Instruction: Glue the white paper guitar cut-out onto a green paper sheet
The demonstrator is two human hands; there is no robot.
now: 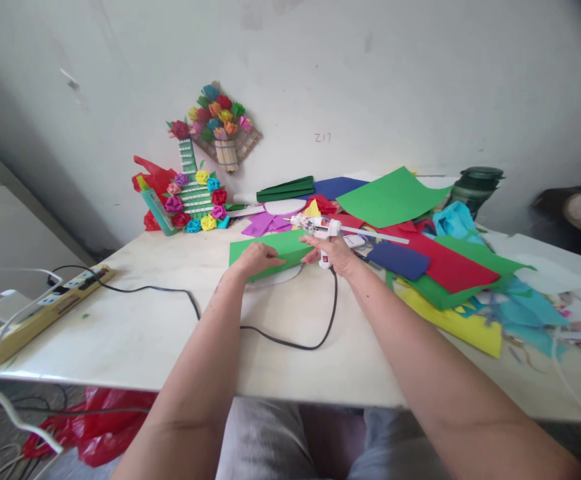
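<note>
A white hot glue gun (331, 229) is in my right hand (337, 252), whose fingers wrap its handle near a red switch. Its nozzle points left, and a long clear glue stick (377, 235) juts out of its back to the right. My left hand (257, 259) rests at the near left part of a green paper sheet (290, 245), fingers curled and closed on it. The undersides of those fingers are hidden. From the gun's handle a black cord (334, 313) loops down onto the table.
A yellow power strip (65, 300) lies along the table's left side. Paper flowers on a green stand (195, 193) and a glue bottle (157, 210) stand at the back left. Coloured paper sheets (450, 260) pile up on the right, before a dark green jar (475, 190).
</note>
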